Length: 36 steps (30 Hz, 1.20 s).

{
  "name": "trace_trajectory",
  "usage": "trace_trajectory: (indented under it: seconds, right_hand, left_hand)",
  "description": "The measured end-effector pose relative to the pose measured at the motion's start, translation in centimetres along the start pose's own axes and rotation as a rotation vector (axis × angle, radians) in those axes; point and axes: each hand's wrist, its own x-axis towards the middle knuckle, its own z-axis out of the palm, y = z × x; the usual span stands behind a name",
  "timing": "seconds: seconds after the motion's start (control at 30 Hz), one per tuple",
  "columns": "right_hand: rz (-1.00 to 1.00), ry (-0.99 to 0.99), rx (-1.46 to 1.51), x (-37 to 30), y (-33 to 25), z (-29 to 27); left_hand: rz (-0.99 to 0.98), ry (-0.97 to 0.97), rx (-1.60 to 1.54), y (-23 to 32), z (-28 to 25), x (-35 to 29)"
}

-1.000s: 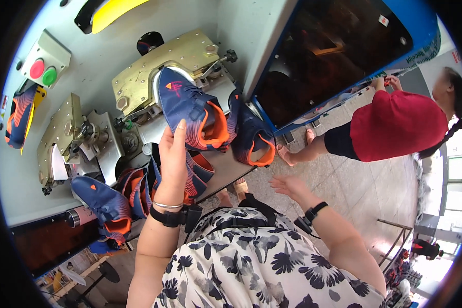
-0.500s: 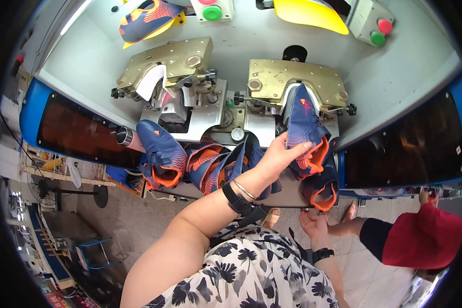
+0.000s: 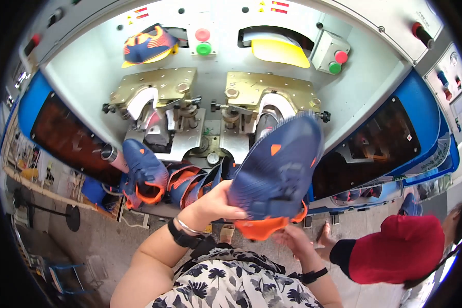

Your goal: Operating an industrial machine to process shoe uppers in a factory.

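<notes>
My left hand (image 3: 218,203) is closed on the side of a navy shoe upper (image 3: 280,161) with an orange lining, thumb near the collar. The upper stands toe-up close before me and covers part of the right clamp station (image 3: 272,90). Beneath its orange collar is my right hand (image 3: 295,240); its fingers are blurred and partly hidden, so I cannot tell whether they grip it. Left of them, another navy upper (image 3: 141,167) rests on the machine's front ledge beside several folded uppers (image 3: 185,185). Behind the held upper, a bit of orange from another one shows.
The left clamp station (image 3: 156,84) has a brass plate and white curved pad. Above it, an upper (image 3: 150,46) sits on a yellow form; a bare yellow form (image 3: 280,53) is at right. Button boxes (image 3: 203,42) flank them. A person in red (image 3: 398,249) bends at the right.
My left hand has drawn the upper away from the right clamp and closer to me. My right hand has risen to its collar. The whole view has shifted, showing more of the machine's top.
</notes>
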Motion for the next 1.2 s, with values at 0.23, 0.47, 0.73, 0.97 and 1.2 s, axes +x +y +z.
trace_trajectory:
  seconds: [0.23, 0.47, 0.73, 0.97, 1.2]
  right_hand:
    - [-0.558, -0.473, -0.011, -0.3, -5.8, 8.7]
    - [-0.385, -0.457, -0.157, -3.5, 0.9, 17.2]
    - [-0.862, -1.080, -1.042, -5.2, 7.4, 32.8]
    - [-0.871, -1.342, -1.071, -6.1, 16.6, 49.3]
    - [-0.888, -1.463, -1.080, -9.2, 25.1, 68.1]
  left_hand:
    - [-0.043, 0.172, 0.250, -5.8, 1.4, -15.1]
    - [-0.086, 0.474, 0.507, -6.2, 8.5, -27.6]
    - [0.146, 0.903, 0.787, -4.0, 13.0, -40.4]
    - [0.344, 1.108, 0.998, -0.1, 13.5, -56.0]
    - [0.459, 1.336, 1.197, 6.3, 12.9, -73.3]
